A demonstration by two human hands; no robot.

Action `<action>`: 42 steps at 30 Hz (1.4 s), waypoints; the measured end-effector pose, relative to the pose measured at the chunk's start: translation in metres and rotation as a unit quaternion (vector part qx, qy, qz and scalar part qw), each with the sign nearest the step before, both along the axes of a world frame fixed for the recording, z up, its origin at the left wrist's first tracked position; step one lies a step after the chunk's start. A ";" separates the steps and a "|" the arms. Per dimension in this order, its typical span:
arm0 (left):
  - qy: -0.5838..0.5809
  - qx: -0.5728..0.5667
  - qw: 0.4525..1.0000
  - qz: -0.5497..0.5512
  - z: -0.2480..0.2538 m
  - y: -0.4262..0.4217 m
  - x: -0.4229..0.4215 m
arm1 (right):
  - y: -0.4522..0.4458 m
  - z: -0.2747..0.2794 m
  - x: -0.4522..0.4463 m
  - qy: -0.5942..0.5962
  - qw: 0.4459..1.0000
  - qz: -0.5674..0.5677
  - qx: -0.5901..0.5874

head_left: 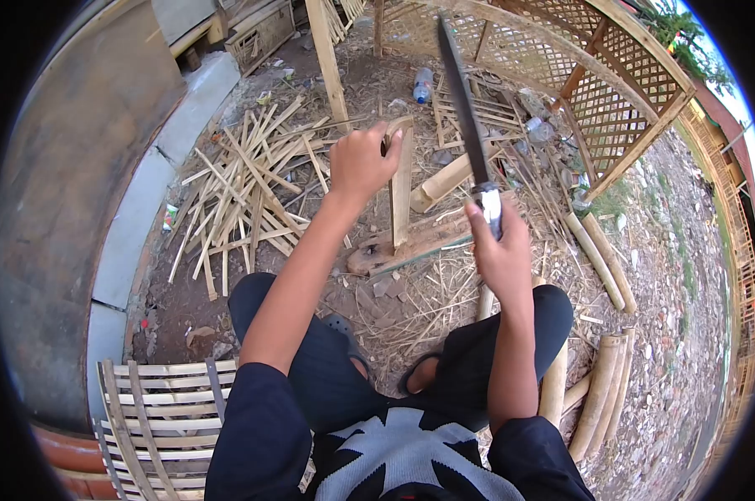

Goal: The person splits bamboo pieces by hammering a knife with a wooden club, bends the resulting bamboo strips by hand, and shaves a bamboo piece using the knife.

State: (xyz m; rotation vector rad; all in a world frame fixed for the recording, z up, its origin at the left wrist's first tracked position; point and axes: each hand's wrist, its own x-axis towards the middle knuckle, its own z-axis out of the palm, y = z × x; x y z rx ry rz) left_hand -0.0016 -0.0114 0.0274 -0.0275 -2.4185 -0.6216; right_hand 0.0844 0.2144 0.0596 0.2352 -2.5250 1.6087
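A long dark blade, the machete [462, 100], points up and away, and my right hand [501, 242] is wrapped round its pale handle. My left hand [365, 163] grips the top of an upright bamboo piece [401, 192]. The foot of that piece rests on a flat wooden block [427, 242] on the ground. Behind the block lies a split bamboo length [448, 179]. The blade is to the right of the upright piece and does not touch it.
A heap of thin bamboo strips [248, 179] lies at the left. Bamboo poles [598, 392] are at the lower right, a slatted bamboo seat [173, 417] at the lower left. A lattice frame [628, 92] and a plastic bottle [423, 85] are at the back.
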 end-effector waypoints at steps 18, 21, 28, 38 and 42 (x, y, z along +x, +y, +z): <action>0.017 -0.016 1.000 -0.021 -0.002 -0.018 0.007 | -0.055 0.004 -0.001 0.036 0.994 0.074 0.069; -0.004 -0.019 1.000 -0.020 0.003 -0.017 0.008 | -0.057 -0.003 -0.005 0.049 0.994 0.078 0.063; -0.025 -0.001 1.000 -0.002 0.000 -0.024 0.003 | -0.061 -0.004 -0.007 0.071 0.992 0.078 0.069; -0.043 0.018 0.999 0.003 -0.001 -0.022 -0.002 | -0.062 0.004 -0.010 0.065 0.991 0.076 0.084; -0.036 0.034 0.999 0.007 -0.002 -0.022 -0.002 | -0.064 0.007 -0.012 0.109 0.988 0.070 0.088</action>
